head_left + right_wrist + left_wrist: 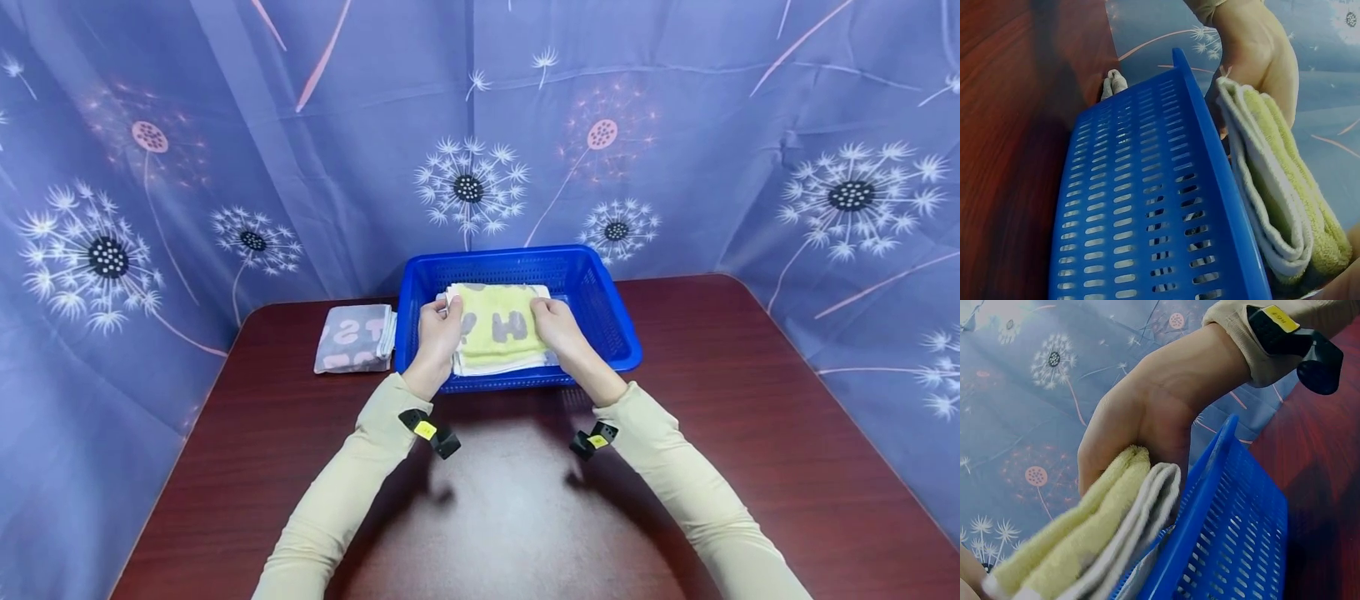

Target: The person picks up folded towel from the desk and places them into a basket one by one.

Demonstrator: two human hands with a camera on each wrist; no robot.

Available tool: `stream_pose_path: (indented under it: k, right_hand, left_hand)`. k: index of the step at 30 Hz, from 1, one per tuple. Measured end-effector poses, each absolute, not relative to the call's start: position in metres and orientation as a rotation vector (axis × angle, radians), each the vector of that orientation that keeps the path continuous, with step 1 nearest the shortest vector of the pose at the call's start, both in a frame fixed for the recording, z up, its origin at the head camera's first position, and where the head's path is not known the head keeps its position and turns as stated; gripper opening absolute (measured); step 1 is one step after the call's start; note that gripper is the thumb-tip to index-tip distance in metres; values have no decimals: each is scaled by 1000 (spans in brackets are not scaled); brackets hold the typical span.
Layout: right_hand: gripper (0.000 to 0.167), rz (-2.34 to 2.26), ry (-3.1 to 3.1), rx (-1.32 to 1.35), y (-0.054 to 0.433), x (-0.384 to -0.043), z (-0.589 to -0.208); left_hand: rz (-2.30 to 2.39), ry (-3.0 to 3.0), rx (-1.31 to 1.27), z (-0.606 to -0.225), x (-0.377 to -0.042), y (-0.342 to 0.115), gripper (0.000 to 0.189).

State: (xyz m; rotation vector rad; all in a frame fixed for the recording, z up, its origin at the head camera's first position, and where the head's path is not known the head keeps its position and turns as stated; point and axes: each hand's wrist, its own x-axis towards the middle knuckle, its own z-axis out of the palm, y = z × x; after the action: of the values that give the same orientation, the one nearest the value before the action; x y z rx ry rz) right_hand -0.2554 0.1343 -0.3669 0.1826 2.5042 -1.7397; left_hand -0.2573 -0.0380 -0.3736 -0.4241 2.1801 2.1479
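A folded yellow towel [487,310] with grey letter shapes and white edges is held over the blue plastic basket [626,346]. My left hand [439,333] grips its left edge, thumb on top. At the opposite edge, my right hand [557,327] pinches it the same way. In the left wrist view the towel's folded layers [1079,537] stand just above the basket rim. The right wrist view shows the towel's looped fold [1297,181] beside the basket wall [1129,200]. Something pale shows through the basket's slots; what it is stays unclear.
A folded grey towel [352,337] with pink letters lies on the dark red table [750,400], close against the basket's left side. A blue dandelion-print curtain [360,167] surrounds the table's back and sides.
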Motion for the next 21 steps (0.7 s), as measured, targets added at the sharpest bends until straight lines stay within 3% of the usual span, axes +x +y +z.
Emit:
stream_pose_path:
  k: [5, 12, 21]
  right_hand:
    - [31, -1743, 2504, 188, 134, -260, -368]
    - [45, -1738, 2485, 195, 134, -266, -371]
    - [45, -1766, 2461, 183, 133, -271, -375]
  left_hand:
    - [2175, 2130, -408, -374, -260, -38, 50]
    - [2177, 2123, -381, -375, -264, -39, 49]
    - [2175, 2116, -343, -374, -268, -38, 52]
